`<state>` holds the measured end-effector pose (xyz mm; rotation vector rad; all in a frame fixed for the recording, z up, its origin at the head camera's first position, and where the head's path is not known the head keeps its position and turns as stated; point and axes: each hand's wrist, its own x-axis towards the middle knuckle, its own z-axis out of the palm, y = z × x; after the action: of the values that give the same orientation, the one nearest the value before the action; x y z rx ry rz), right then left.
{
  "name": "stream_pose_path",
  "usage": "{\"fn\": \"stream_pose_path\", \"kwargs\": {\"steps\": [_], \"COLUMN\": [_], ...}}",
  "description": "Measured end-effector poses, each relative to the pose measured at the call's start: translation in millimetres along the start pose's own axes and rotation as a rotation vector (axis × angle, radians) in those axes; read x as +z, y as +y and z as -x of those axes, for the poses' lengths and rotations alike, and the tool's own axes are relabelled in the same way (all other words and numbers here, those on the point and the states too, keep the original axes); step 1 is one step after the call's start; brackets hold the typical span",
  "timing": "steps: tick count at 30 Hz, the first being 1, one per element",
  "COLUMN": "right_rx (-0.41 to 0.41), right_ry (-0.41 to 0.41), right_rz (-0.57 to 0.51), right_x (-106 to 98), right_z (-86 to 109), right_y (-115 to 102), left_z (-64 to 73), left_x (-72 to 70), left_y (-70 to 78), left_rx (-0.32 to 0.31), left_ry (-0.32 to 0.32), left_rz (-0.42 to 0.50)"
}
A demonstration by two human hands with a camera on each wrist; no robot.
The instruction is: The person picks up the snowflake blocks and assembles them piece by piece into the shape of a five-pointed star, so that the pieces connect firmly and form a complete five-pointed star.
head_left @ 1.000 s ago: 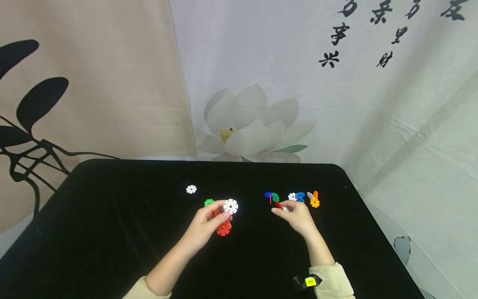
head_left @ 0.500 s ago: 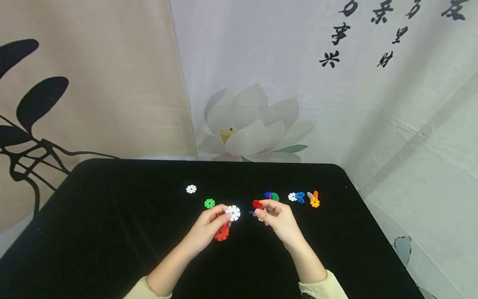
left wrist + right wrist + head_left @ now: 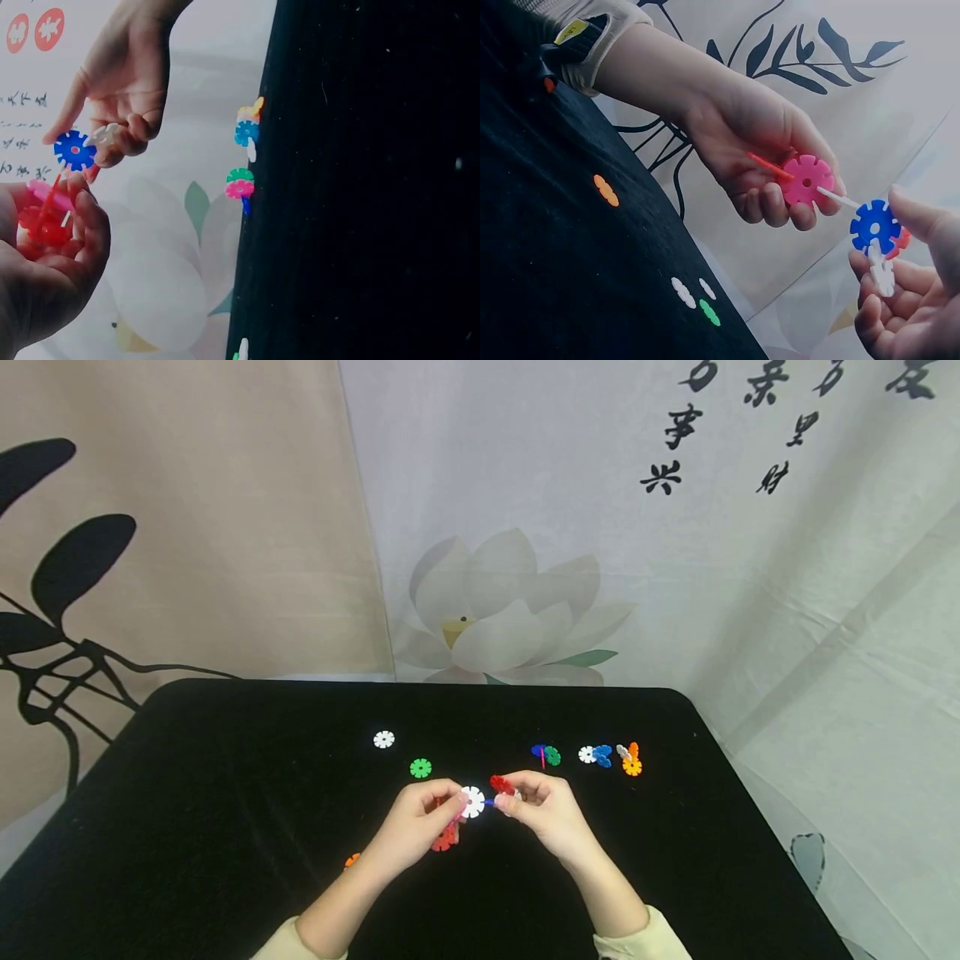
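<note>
My left hand (image 3: 420,822) grips a joined cluster of notched plastic discs: a white disc (image 3: 472,802), a pink disc (image 3: 808,180) and a red disc (image 3: 444,837). Close on its right, my right hand (image 3: 551,814) pinches a second cluster, with a blue disc (image 3: 875,227), a small white disc (image 3: 883,277) and a red disc (image 3: 502,785). The left cluster's white disc meets the edge of the blue disc between the hands; how deep the notches sit cannot be told. Fingers partly hide both clusters.
On the black table (image 3: 225,777) lie a loose white disc (image 3: 384,740), a green disc (image 3: 421,768) and an orange disc (image 3: 352,860) by the left forearm. Joined pieces sit at back right: a blue-pink-green cluster (image 3: 552,756), a white-blue cluster (image 3: 602,756) and an orange-white cluster (image 3: 632,767).
My right hand has picked up the red, white and blue cluster from the right and carried it left to the other cluster. My left hand has shifted slightly nearer and right.
</note>
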<state>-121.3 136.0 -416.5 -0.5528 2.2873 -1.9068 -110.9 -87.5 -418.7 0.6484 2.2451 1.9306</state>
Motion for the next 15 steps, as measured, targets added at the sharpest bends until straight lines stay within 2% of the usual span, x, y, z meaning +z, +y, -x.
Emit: {"fn": "stream_pose_path", "kwargs": {"steps": [9,15], "right_rx": [0.035,0.031], "right_ry": [0.063,0.092], "right_rz": [0.071,0.067], "right_x": [4.4,6.9], "right_z": [3.0,2.7], "right_y": [-9.0,-6.4], "left_z": [1.3,0.7], "left_x": [3.1,3.3], "left_y": [1.5,3.3], "left_rx": [0.013,0.043], "left_ry": [0.068,0.091], "left_rz": [-0.165,-0.194]}}
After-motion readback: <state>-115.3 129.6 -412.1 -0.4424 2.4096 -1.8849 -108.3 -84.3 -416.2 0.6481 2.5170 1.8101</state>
